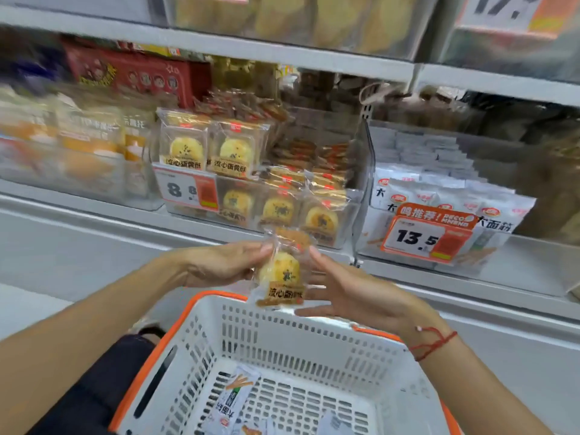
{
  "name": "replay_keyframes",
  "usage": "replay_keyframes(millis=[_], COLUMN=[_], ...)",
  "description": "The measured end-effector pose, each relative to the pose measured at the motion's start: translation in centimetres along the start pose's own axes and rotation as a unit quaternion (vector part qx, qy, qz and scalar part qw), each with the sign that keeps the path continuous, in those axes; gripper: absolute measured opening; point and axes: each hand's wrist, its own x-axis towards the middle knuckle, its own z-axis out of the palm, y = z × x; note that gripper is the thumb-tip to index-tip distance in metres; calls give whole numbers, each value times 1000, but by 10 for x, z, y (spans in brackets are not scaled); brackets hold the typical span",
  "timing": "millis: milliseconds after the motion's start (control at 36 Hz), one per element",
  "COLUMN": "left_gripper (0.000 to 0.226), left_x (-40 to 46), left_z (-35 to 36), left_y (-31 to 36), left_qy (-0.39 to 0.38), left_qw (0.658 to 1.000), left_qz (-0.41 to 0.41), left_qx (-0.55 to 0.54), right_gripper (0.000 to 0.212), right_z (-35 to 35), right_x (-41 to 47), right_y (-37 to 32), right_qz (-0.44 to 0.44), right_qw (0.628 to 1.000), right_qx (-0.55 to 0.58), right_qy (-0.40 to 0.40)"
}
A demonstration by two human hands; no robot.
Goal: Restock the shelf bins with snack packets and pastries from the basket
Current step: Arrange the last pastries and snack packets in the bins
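Observation:
A clear-wrapped yellow pastry packet (281, 274) hangs above the far rim of the white basket with orange trim (314, 337). My left hand (226, 262) pinches the packet's upper left edge. My right hand (348, 293) is beside the packet with fingers spread and straight, touching its right side. Straight ahead on the shelf stands the clear bin of matching pastries (251, 180). A white snack packet (233, 400) lies in the basket bottom with a few others near the frame's lower edge.
A bin of white snack packets (445, 211) with a 13.5 price tag (426, 237) stands to the right. An 8.8 price tag (186, 189) fronts the pastry bin. Blurred bins of orange-labelled packets (78, 146) fill the left; a red box (131, 73) sits behind.

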Motion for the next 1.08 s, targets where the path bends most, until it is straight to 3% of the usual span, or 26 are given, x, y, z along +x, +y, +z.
replay_keyframes(millis=[83, 167, 194, 250, 306, 417, 528, 611, 694, 806, 1083], left_gripper=[80, 31, 24, 28, 30, 8, 26, 37, 37, 46, 24], left_x=[-8, -17, -21, -25, -21, -8, -16, -10, -3, -2, 3], left_z=[-26, -50, -57, -65, -74, -94, -105, -113, -116, -120, -111], left_y=[9, 19, 21, 27, 33, 64, 81, 71, 58, 43, 43], left_qy=[25, 35, 45, 70, 143, 295, 370, 416, 469, 483, 485], left_qw=[998, 992, 987, 977, 961, 920, 891, 878, 853, 853, 847], left_qz=[36, 53, 62, 92, 121, 157, 258, 227, 172, 149, 209], left_qx=[-39, -110, -139, -178, -205, -203, -41, 73, 151, 133, 53], right_gripper=[59, 42, 39, 38, 30, 28, 25, 21, 37, 45, 46], right_z=[12, 21, 24, 29, 37, 51, 57, 51, 47, 44, 45], right_x=[4, 15, 19, 28, 38, 66, 100, 120, 131, 134, 134], right_y=[-21, -38, -43, -53, -67, -97, -114, -114, -108, -100, -101], right_qz=[-44, -98, -112, -144, -197, -311, -360, -336, -329, -352, -385], right_qw=[999, 993, 989, 976, 953, 888, 824, 784, 783, 785, 781], right_qx=[5, -7, -27, -81, -103, -141, -246, -337, -325, -313, -306], right_qy=[0, 64, 91, 143, 207, 307, 360, 398, 416, 402, 386])
